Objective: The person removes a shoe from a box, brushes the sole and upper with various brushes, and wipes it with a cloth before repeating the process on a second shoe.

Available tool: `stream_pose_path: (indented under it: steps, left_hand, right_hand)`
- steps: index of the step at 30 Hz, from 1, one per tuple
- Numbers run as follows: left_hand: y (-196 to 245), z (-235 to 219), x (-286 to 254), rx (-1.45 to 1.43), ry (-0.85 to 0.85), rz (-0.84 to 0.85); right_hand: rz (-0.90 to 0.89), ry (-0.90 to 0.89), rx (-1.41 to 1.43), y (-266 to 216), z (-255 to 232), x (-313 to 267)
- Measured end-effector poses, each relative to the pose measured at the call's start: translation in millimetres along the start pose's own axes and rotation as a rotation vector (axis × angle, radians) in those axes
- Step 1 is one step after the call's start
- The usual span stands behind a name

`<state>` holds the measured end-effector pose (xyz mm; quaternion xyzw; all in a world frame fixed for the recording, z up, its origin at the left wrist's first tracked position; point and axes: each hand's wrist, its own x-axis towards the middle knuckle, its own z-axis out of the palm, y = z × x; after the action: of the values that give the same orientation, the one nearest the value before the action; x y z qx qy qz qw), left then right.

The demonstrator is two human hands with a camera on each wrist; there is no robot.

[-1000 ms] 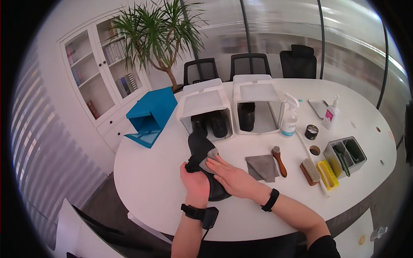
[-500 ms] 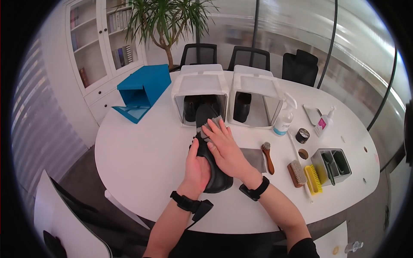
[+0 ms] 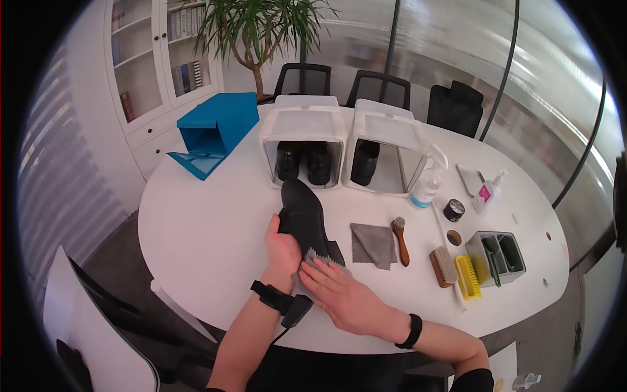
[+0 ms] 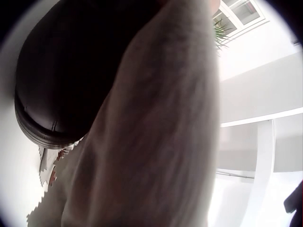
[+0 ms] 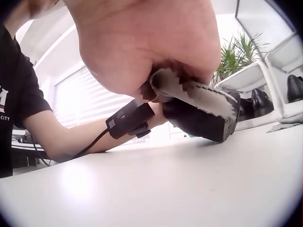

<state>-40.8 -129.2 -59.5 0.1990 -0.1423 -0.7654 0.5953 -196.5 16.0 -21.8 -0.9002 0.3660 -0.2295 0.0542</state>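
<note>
A black leather shoe (image 3: pixel 300 212) is held at an angle over the near part of the white table, its toe pointing away. My left hand (image 3: pixel 282 255) grips it from the left side, with the thumb along the edge. The right hand (image 3: pixel 343 300) holds a grey cloth (image 3: pixel 316 256) with zigzag edges against the shoe's heel end. In the right wrist view, the cloth (image 5: pixel 203 97) is bunched under the fingers and lies along the shoe (image 5: pixel 199 124). The left wrist view has the rounded shoe end (image 4: pixel 61 80) close up; the left fingers are hidden there.
Two white boxes (image 3: pixel 304 124) with black shoes inside stand behind; a blue box (image 3: pixel 225 124) lies left. Rightward are another grey cloth (image 3: pixel 373 245), a wooden-handled brush (image 3: pixel 400 242), a spray bottle (image 3: pixel 428 179), a brown brush (image 3: pixel 443 266), a yellow brush (image 3: pixel 467 276) and a caddy (image 3: pixel 486 245).
The right hand has slid with its cloth from the front of the shoe back to the heel end. My left hand keeps its grip while the shoe has turned and tilted.
</note>
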Motion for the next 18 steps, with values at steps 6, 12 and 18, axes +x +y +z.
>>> stream_pose_path:
  steps: [6,12,18]
  left_hand:
    - [2,3,-4,0.023,0.024,-0.005]
    - [6,30,-23,-0.051,0.039,0.043]
    - [6,24,-20,-0.140,-0.063,0.019]
  right_hand:
    - [0.047,0.013,-0.048,4,2,0]
    - [0.169,0.115,0.017,34,11,26]
    - [0.288,0.270,0.101,57,15,66]
